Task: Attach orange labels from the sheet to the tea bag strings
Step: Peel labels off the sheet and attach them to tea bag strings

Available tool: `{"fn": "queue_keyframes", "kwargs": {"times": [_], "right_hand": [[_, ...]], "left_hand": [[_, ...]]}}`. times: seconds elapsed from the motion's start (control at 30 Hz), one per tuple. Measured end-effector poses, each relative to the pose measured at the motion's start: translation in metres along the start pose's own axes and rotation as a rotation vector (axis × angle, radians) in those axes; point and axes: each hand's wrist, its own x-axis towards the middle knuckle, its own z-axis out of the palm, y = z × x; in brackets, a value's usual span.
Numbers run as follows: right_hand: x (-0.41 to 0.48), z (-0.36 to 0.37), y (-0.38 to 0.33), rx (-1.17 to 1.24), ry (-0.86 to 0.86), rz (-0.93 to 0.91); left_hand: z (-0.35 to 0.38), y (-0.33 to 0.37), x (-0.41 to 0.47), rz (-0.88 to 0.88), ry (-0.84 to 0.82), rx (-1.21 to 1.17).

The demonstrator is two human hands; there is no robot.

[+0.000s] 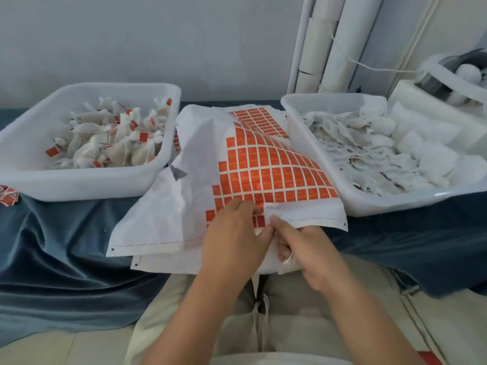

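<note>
White plastic tub [79, 185] holds labelled tea bags [110, 143]; white sheet of orange labels [263, 164] lies between tubs; left hand [232, 233] has fingers bent together onto its near labels (pinch unclear); right hand [305, 248] has fingers curled round small white piece [288, 259]; second white tub [395, 204] holds unlabelled bags [382, 154].

Both bare forearms reached forward from the bottom of the view and converged, so that the hands met side by side at the centre. The left hand [232, 233] lay palm down, its fingers [246, 206] curled and their tips pinching at the label sheet [184, 206], the thumb stretched toward the other hand. The right hand [305, 248] was turned thumb-up. Its thumb lay flat along the sheet's near edge while its other fingers curled underneath, pinching that edge. Something thin and white crossed those curled fingers; what it was could not be told.
</note>
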Motion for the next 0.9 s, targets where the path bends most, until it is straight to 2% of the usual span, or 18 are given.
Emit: {"fn": "queue_keyframes", "kwargs": {"times": [0.1, 0.2, 0.4, 0.53, 0.63, 0.7, 0.77, 0.87, 0.9], "right_hand": [[0.000, -0.002, 0.006, 0.154, 0.007, 0.014], [-0.002, -0.001, 0.010, 0.133, -0.008, -0.055], [-0.005, -0.002, 0.014, 0.051, -0.041, -0.178], [-0.006, -0.003, 0.014, 0.007, -0.029, -0.168], [-0.004, -0.008, 0.011, 0.153, -0.075, -0.117], [-0.003, -0.011, 0.006, 0.281, -0.116, -0.052], [0.000, -0.016, 0.006, 0.327, -0.070, 0.039], [0.001, -0.017, 0.006, 0.297, 0.013, 0.167], [0.002, -0.017, 0.004, 0.235, 0.020, 0.191]], "left_hand": [[-0.008, 0.002, -0.001, 0.018, 0.031, -0.059], [-0.021, 0.004, -0.002, 0.049, 0.028, -0.110], [-0.037, -0.002, 0.001, -0.061, -0.130, -0.453], [-0.034, -0.005, 0.003, -0.022, -0.126, -0.405], [-0.032, -0.007, 0.004, -0.040, -0.110, -0.405], [-0.037, -0.012, 0.007, -0.118, -0.050, -0.464], [-0.048, -0.019, 0.010, -0.184, 0.074, -0.507], [-0.067, -0.032, 0.016, -0.177, 0.352, -0.513], [-0.070, -0.035, 0.017, -0.175, 0.394, -0.524]]}}
